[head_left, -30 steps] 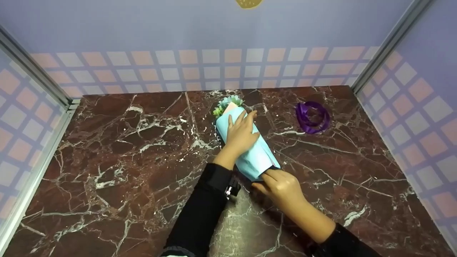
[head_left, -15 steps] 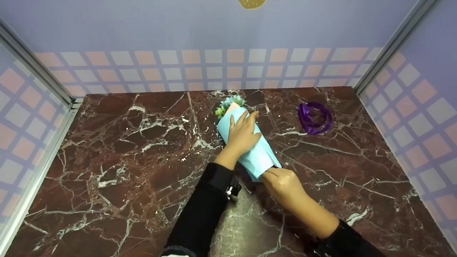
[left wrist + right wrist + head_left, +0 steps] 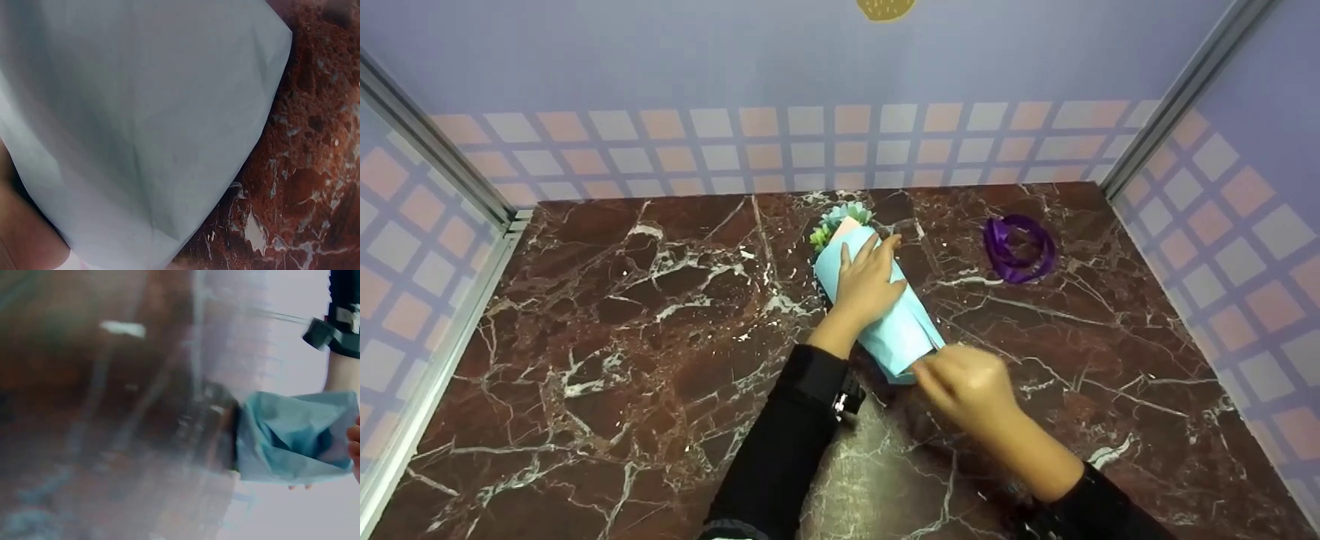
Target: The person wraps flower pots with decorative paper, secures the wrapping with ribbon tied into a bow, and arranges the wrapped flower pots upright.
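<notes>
A bouquet wrapped in light-blue paper [image 3: 889, 345] lies slantwise on the table, with blue and green flowers [image 3: 846, 214] showing at its far end. Over the upper part of the wrap, my left hand [image 3: 866, 289] rests with fingers spread. My right hand [image 3: 971, 382] is at the near end, fingers curled at the paper's corner and somewhat blurred. From the right wrist, the open, folded end of the wrapping paper [image 3: 273, 458] faces the camera, with fingers [image 3: 354, 439] at its rim. Paper [image 3: 152, 112] fills most of the left wrist view. The stems are hidden inside.
A loose coil of purple ribbon [image 3: 997, 244] lies at the back right of the dark red marbled table [image 3: 660, 390]. Checked panels [image 3: 802, 120] close off the back and both sides.
My right hand's fingers have come out from inside the paper's near end and shifted right to its corner. My left hand and the bouquet have stayed in place.
</notes>
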Action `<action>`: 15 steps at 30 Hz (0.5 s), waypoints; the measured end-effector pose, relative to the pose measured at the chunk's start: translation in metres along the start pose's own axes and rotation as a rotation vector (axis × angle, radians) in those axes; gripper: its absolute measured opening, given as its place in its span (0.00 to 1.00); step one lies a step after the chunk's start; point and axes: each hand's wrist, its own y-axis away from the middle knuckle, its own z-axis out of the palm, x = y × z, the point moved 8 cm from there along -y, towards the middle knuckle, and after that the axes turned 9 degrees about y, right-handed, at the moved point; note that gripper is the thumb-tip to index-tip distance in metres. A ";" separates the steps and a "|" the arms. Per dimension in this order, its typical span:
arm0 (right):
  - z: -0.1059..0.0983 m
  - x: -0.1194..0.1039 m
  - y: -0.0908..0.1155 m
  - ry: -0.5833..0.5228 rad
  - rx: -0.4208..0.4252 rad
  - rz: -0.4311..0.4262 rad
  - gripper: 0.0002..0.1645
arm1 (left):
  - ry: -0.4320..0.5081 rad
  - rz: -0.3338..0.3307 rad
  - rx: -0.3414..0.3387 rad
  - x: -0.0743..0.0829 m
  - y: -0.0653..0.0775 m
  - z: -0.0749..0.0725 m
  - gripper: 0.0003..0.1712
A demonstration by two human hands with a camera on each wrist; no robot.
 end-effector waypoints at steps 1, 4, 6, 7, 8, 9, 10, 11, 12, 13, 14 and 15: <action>-0.002 0.008 -0.002 -0.012 0.019 0.059 0.14 | 0.007 0.001 0.002 0.000 0.000 0.000 0.40; -0.002 0.039 -0.005 -0.093 0.017 0.304 0.09 | 0.038 0.005 0.003 -0.001 0.001 -0.001 0.41; 0.007 0.064 -0.003 -0.176 -0.043 0.513 0.05 | 0.060 0.009 -0.003 -0.002 0.002 0.000 0.41; 0.015 0.076 -0.001 -0.228 -0.091 0.627 0.04 | 0.073 0.011 -0.006 -0.003 0.002 0.000 0.42; 0.026 0.088 0.003 -0.296 -0.148 0.738 0.06 | 0.083 0.011 -0.008 -0.003 0.002 -0.001 0.42; 0.038 0.099 0.008 -0.366 -0.215 0.845 0.10 | 0.091 0.014 -0.010 -0.003 0.002 -0.001 0.42; 0.052 0.107 0.014 -0.446 -0.289 0.950 0.16 | 0.094 0.015 -0.010 -0.003 0.002 -0.001 0.43; 0.067 0.114 0.021 -0.529 -0.365 1.055 0.22 | 0.098 0.018 -0.009 -0.003 0.003 -0.001 0.43; 0.083 0.119 0.029 -0.619 -0.440 1.147 0.28 | 0.104 0.020 -0.008 -0.004 0.003 -0.001 0.43; 0.097 0.121 0.035 -0.719 -0.514 1.217 0.35 | 0.109 0.022 -0.007 -0.004 0.003 -0.002 0.43; 0.113 0.124 0.044 -0.819 -0.576 1.273 0.41 | 0.115 0.024 -0.006 -0.004 0.003 -0.002 0.44; 0.128 0.125 0.052 -0.906 -0.630 1.324 0.44 | 0.121 0.027 -0.004 -0.004 0.003 -0.002 0.44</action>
